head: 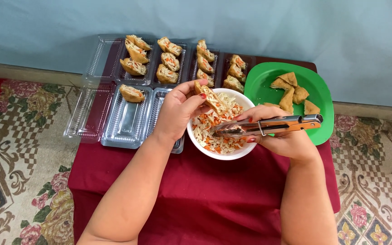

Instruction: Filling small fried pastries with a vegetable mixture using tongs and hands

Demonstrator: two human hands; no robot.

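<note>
1. Head view: the left hand point(178, 111) holds a stuffed tofu pocket point(208, 96) pinched between thumb and fingers, directly above the far-left rim of the white bowl point(218, 154).
2. The pocket is tilted, its open filled side facing up and right.
3. The right hand point(282, 136) is closed around metal tongs point(264, 126); the tong tips are together, just over the filling and pointing toward the pocket.
4. The bowl contains shredded filling point(216, 136), pale strands mixed with orange pieces.
5. The bowl stands on a dark red cloth point(205, 199) that covers a low table.
6. Just right of the bowl, a green plate point(323, 95) carries several unfilled fried tofu triangles point(293, 90).
7. Behind and left of the bowl, clear plastic trays point(128, 122) lie open; the far row holds filled pockets point(169, 61) set in lines, and one near tray holds a single filled pocket point(131, 93).
8. A patterned carpet point(19, 149) surrounds the table; a pale blue wall point(250, 27) rises behind it.
</note>
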